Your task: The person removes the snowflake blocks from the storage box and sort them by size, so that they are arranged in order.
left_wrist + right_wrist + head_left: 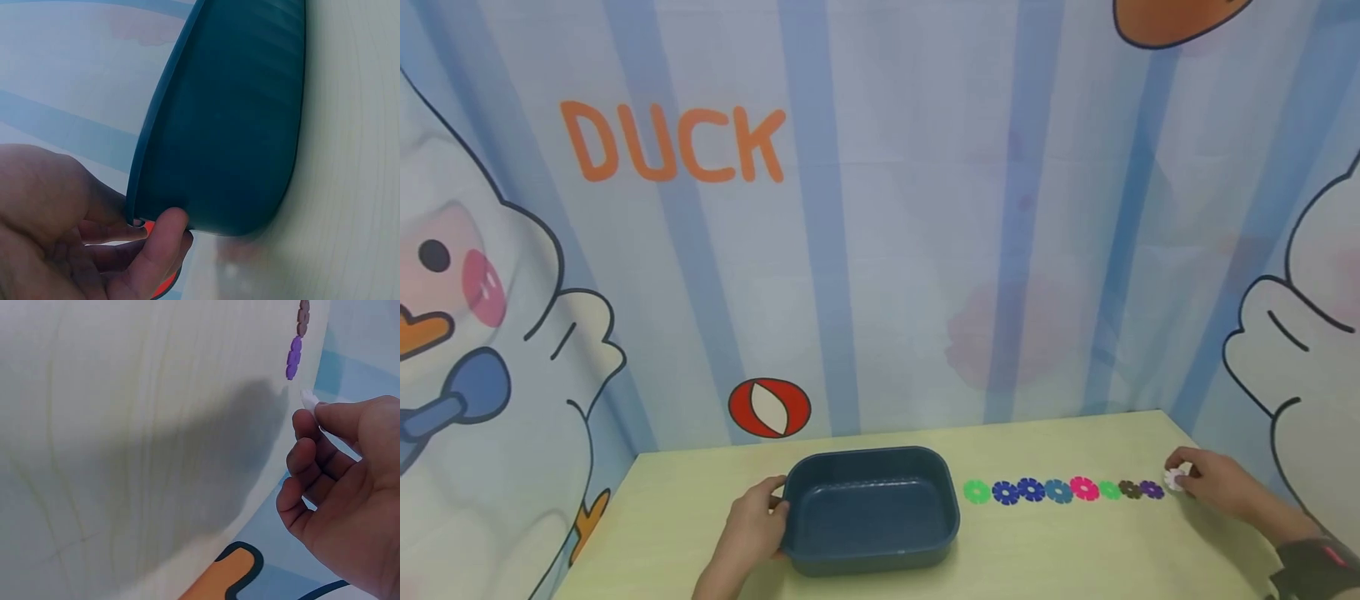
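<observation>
At the left end of a dark blue rectangular tub [871,508], my left hand [752,521] grips its side near the rim. The left wrist view shows the fingers [156,247] curled at the tub's corner [219,125], partly hidden by each other. My right hand [1213,479] pinches a white snowflake disc [1175,478] between thumb and index finger. In the right wrist view this disc [309,400] is seen edge-on, apart from the purple snowflake disc [294,358]. That purple disc [1152,489] ends a row of several coloured discs lying on the table.
The row runs from a green disc [977,492] beside the tub, through a pink disc [1084,488], to a brown disc [1131,489]. A pale wooden table [1060,550] carries everything. A striped, duck-printed curtain [917,250] stands behind and at both sides.
</observation>
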### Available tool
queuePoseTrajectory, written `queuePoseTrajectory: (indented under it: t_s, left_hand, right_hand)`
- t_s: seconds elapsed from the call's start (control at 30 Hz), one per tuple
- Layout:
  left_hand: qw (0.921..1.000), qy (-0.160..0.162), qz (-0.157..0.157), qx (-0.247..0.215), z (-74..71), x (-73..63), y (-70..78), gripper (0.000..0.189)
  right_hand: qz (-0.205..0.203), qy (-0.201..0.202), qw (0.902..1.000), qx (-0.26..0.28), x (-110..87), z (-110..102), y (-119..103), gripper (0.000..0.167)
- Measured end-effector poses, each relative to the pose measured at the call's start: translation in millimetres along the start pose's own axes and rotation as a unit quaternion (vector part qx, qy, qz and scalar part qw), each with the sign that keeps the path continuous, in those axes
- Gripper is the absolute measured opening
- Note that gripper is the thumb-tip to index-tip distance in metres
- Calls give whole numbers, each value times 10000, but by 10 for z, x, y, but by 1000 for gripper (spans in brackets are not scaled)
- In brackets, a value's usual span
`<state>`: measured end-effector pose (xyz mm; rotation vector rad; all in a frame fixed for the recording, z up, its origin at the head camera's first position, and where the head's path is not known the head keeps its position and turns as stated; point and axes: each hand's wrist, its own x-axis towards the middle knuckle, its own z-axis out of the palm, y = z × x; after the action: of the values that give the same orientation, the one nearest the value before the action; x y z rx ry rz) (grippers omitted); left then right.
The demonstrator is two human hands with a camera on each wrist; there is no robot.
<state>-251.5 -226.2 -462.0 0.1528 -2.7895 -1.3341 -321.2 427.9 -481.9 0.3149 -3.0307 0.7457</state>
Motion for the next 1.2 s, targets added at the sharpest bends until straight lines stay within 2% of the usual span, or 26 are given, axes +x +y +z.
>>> queuePoseTrajectory:
  t_s: [0.1, 0.33, 0.9, 1.2]
  left_hand:
    - [10000, -6, 8, -18, -3, -4, 7, 46]
    - [10000, -4, 64, -59, -6, -7, 9, 46]
    - [10000, -14, -24, -67, -8, -11, -10, 46]
    - [10000, -2, -12, -70, -8, -17, -13, 46]
  right_hand:
    - [-2, -7, 10000, 83, -14, 26, 53, 15]
    - [271, -140, 9991, 280, -1, 62, 109, 15]
    - [282, -134, 9995, 68, 7, 91, 90, 12]
    - [344, -111, 9993, 45, 7, 91, 79, 18]
